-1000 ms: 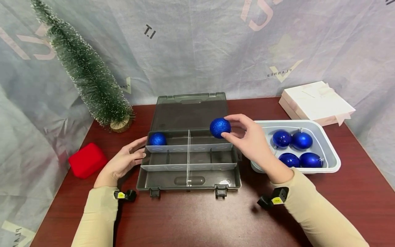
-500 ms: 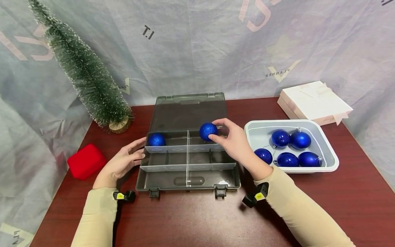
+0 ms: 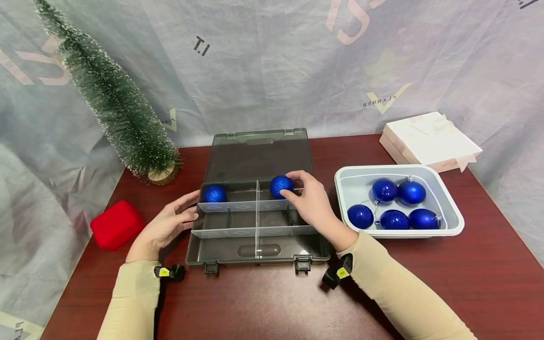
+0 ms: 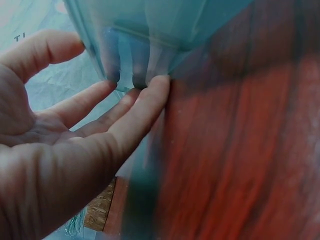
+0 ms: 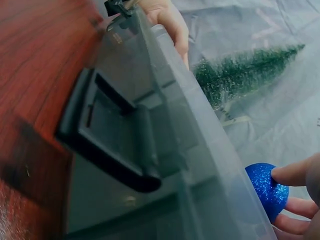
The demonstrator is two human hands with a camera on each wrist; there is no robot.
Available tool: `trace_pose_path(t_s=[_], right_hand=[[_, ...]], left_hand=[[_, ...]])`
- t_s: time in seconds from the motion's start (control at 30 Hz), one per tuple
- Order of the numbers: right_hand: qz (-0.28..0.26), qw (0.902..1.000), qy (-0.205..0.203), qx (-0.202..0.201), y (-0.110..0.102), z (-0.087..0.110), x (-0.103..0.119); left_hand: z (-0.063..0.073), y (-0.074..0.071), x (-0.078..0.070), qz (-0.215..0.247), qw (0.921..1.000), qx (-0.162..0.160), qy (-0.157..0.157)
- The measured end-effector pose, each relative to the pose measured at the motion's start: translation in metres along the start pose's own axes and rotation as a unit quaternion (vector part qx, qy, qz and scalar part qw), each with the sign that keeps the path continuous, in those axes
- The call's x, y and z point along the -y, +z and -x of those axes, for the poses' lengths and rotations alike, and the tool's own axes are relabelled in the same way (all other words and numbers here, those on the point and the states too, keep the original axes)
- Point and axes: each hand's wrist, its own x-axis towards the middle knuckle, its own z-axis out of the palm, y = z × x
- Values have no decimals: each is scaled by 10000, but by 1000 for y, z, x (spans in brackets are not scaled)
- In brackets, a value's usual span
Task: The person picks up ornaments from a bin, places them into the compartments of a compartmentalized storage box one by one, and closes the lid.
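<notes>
In the head view, my right hand (image 3: 311,201) pinches a glittery blue bauble (image 3: 280,187) between thumb and fingers. The bauble sits low over the back right compartment of a grey see-through divider box (image 3: 258,259), whose lid lies back. Part of that bauble (image 5: 260,187) shows past the box wall in the right wrist view. A second glittery bauble (image 3: 214,193) lies in the back left compartment. My left hand (image 3: 165,226) rests its fingertips against the box's left side. Up close in the left wrist view, the left hand's fingers (image 4: 145,107) touch the clear wall, loosely extended.
A white tub (image 3: 456,222) with several shiny blue baubles (image 3: 394,219) stands right of the box. Behind it sits a pale gift box (image 3: 437,137). At left are a small frosted tree (image 3: 123,108) and a red box (image 3: 116,224).
My right hand has carried the glittery bauble left and lower, into the back right part of the box. The left hand has stayed at the box's side.
</notes>
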Motion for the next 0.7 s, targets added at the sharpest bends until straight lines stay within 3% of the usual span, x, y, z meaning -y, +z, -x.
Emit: trace_pose_path(t_s=[0.5,0.7], right_hand=[[898,9947,497,45,4,1,2],[949,9941,515,111,3,-1,3]], left_hand=[[2,-1,-2,-81,9999,19,-92],[1,0,-3,-64,9999,0,-100]])
